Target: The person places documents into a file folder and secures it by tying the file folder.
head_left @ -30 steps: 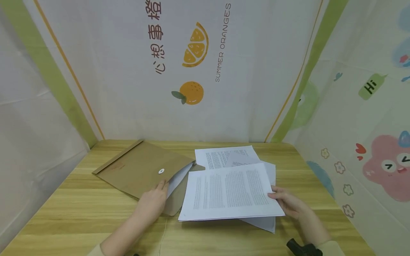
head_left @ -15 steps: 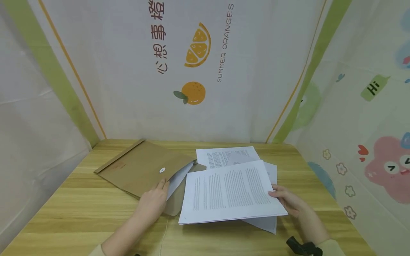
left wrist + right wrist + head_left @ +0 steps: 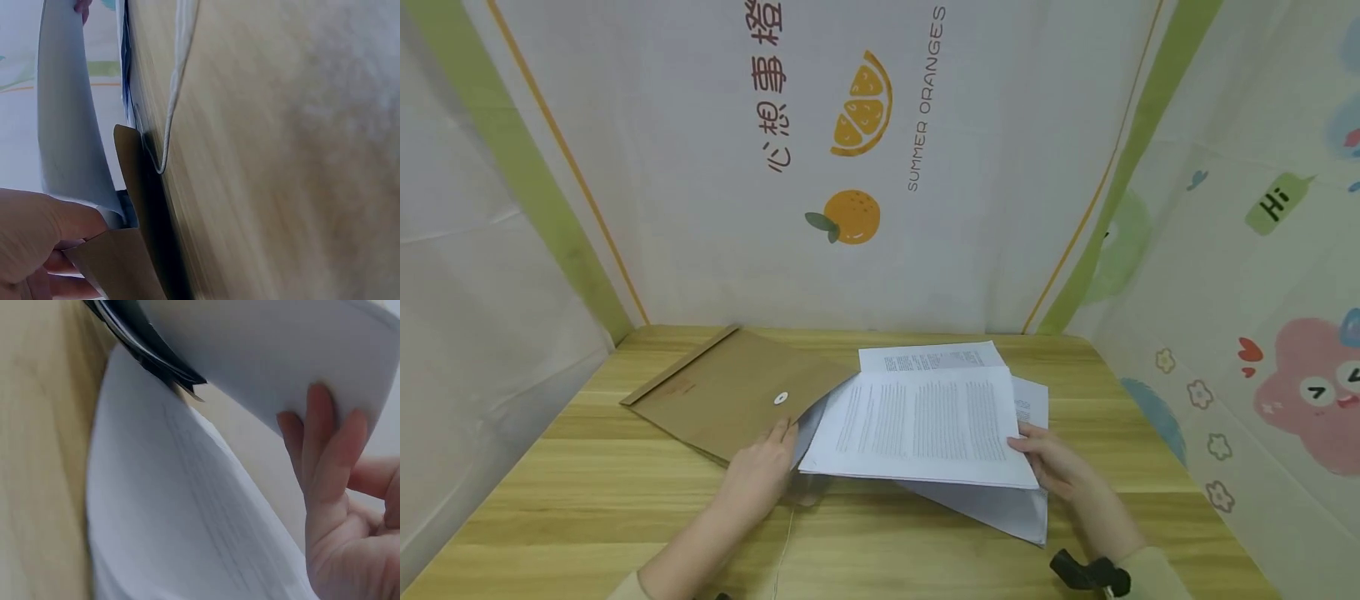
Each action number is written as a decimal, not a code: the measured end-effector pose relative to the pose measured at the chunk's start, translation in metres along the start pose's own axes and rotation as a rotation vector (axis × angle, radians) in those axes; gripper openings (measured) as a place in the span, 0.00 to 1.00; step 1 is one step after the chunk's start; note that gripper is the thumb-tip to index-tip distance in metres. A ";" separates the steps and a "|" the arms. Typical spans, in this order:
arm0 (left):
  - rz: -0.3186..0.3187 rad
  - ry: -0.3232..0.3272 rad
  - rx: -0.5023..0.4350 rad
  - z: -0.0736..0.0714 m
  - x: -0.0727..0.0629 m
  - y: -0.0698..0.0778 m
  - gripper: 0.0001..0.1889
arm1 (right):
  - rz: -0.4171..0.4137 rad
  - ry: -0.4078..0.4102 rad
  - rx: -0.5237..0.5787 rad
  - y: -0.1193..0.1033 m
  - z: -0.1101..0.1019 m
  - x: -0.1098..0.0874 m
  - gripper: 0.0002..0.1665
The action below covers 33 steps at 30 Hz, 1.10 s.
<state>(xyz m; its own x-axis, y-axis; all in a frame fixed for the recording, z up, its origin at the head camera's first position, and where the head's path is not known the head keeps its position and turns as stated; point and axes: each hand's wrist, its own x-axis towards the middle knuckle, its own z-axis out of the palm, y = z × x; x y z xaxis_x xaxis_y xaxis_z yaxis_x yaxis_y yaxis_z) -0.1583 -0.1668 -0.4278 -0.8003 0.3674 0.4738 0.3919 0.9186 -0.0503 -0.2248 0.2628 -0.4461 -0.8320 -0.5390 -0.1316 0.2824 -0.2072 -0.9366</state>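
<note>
A brown paper envelope (image 3: 722, 392) with a white round button lies slanted on the left of the table, its mouth facing right. My left hand (image 3: 758, 473) pinches the near side of that mouth; in the left wrist view, the fingers curl at the envelope's edge (image 3: 119, 265). My right hand (image 3: 1054, 460) grips a stack of printed sheets (image 3: 917, 425) by its right edge, thumb on top and fingers beneath (image 3: 320, 406). The stack is raised at its near side, and its left end is at the envelope's mouth. How far it reaches inside is hidden.
More printed sheets (image 3: 981, 510) lie on the wooden table (image 3: 587, 517) beneath the held stack. A thin white string (image 3: 170, 119) trails from the envelope towards the table's near edge. Fabric walls stand behind and at both sides.
My right hand has moved left with the stack, bringing its left end over the envelope's flap to the mouth. My left hand has stayed at the envelope's edge.
</note>
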 end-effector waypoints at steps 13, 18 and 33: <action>-0.020 -0.012 -0.015 0.001 0.002 0.002 0.24 | 0.016 0.157 -0.065 0.016 0.037 0.014 0.36; -0.035 -0.030 -0.031 0.001 0.003 0.004 0.24 | 0.006 0.173 -0.065 0.020 0.055 0.020 0.36; -0.033 -0.031 -0.050 0.001 0.007 0.011 0.24 | -0.021 0.193 0.029 0.038 0.112 0.048 0.32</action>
<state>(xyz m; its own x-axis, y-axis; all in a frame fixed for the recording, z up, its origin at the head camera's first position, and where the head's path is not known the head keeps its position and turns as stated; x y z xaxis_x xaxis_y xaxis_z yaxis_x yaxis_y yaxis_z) -0.1596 -0.1539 -0.4260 -0.8263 0.3423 0.4474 0.3871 0.9220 0.0095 -0.2004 0.1381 -0.4515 -0.9131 -0.3685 -0.1745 0.2753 -0.2417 -0.9305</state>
